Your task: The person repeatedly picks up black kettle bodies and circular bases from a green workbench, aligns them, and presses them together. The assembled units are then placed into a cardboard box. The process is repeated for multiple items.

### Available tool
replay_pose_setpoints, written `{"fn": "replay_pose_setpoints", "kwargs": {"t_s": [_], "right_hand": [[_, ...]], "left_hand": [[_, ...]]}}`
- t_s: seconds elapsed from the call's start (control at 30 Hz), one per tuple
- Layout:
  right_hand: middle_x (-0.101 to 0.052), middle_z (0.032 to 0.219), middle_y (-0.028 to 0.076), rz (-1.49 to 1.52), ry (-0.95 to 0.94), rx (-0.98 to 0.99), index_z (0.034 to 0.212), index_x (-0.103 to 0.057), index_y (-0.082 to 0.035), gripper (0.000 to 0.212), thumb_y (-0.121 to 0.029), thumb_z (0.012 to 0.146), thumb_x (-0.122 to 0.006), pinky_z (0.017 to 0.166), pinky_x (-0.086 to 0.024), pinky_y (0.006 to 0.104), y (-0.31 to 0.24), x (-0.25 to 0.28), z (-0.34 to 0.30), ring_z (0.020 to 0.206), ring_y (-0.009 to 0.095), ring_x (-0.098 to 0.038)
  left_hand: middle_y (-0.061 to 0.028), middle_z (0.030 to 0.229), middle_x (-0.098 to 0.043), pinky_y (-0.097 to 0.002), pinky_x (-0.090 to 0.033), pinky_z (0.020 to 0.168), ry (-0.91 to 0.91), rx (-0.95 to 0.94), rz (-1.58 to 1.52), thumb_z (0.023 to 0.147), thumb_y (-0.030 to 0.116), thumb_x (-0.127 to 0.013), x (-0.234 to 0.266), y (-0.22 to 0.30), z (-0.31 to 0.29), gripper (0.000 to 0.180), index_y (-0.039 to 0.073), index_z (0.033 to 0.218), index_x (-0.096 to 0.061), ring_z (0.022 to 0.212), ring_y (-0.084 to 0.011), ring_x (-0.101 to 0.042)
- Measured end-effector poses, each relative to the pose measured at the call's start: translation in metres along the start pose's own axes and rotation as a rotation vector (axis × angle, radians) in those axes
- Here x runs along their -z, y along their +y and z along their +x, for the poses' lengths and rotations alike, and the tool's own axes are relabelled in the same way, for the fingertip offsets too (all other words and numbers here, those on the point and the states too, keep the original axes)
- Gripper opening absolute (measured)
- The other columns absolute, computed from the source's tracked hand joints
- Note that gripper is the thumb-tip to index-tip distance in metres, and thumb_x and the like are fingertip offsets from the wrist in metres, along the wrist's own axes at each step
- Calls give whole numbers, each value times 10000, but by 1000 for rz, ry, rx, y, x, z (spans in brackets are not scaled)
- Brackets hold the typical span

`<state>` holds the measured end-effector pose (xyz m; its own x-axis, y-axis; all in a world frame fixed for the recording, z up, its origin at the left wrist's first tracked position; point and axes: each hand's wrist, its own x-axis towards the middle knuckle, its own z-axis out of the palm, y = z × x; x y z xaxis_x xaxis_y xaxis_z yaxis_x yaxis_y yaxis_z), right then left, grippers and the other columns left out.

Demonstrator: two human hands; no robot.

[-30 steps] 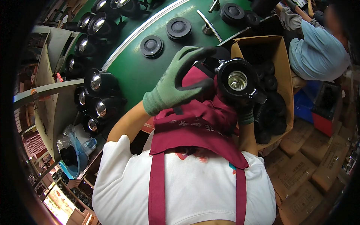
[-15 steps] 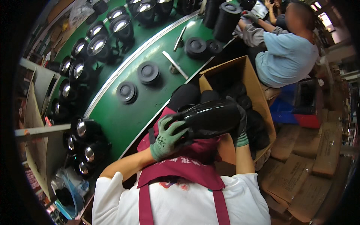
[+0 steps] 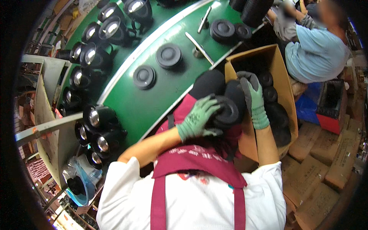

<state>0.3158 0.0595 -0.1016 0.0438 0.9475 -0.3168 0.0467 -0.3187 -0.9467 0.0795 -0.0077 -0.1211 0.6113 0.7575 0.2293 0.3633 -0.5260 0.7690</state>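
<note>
My left hand [image 3: 197,120], in a green glove with thumb and fingers apart, grips the side of a black round part [image 3: 226,112] over my lap. The part's ringed round end faces up. Beside it, at the near rim of an open cardboard box [image 3: 286,73], is my right hand [image 3: 253,96]. Its gloved fingers are bent together, and what they hold, if anything, is hidden. Black rounded pieces [image 3: 209,83] lie between my lap and the box. More black round parts [image 3: 276,115] fill the box.
Ringed black discs [image 3: 168,55] and metal bars on stands [image 3: 199,48] are on the green table [image 3: 126,103]. Black vessels with shiny insides [image 3: 111,28] crowd its far left. A person in a light blue shirt [image 3: 316,53] sits at the right, near stacked cartons [image 3: 306,176].
The glossy black body held in both hands has been turned or lowered, and a ringed end now shows at my left hand. My right hand has come off it to the box rim. The view has shifted.
</note>
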Motion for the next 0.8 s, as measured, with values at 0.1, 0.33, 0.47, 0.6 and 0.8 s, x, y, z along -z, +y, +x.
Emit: {"fn": "replay_pose_setpoints", "kwargs": {"t_s": [0.1, 0.33, 0.47, 0.6, 0.8], "right_hand": [[-545, 1244, 252, -457, 90, 502, 1260, -486, 69, 572, -372, 920, -616, 940, -492, 445, 24, -44, 102, 1124, 325, -583], [-667, 1075, 197, -939, -11, 195, 1204, -564, -42, 507, -442, 894, -544, 896, -496, 460, 61, -119, 187, 992, 374, -647], [-687, 1062, 189, -435, -122, 337, 1129, -646, -77, 430, -371, 820, -702, 861, -517, 415, 30, -22, 101, 965, 353, -668], [-710, 1031, 167, -466, -214, 392, 1146, -651, -6, 330, -197, 877, -670, 846, -529, 333, -7, 51, 34, 949, 221, -687], [-687, 1084, 142, -840, -206, 514, 1195, -654, -86, 447, -310, 812, -706, 842, -536, 391, -5, 39, -26, 984, 310, -666]], "left_hand": [[-184, 1402, -455, -520, -310, 1099, 46, -29, 5, 690, 486, -798, -5, -6, -8, 824, 69, 1342, -513, 1362, -423, -365], [-139, 1346, -527, -490, -364, 1079, -5, 44, -21, 656, 410, -843, 17, -10, 9, 802, 88, 1331, -556, 1323, -397, -432], [-199, 1349, -507, -493, -363, 1060, 118, -76, -25, 648, 205, -812, 59, -5, 42, 751, 21, 1319, -529, 1272, -396, -458], [-180, 1293, -550, -471, -411, 989, 304, -96, 335, 736, 218, -765, 75, -19, 104, 598, 81, 1289, -583, 1192, -406, -507], [-190, 1053, -652, -435, -487, 851, -559, 95, 190, 971, 409, -517, 48, -42, 133, 389, 106, 1183, -636, 989, -389, -608]]}}
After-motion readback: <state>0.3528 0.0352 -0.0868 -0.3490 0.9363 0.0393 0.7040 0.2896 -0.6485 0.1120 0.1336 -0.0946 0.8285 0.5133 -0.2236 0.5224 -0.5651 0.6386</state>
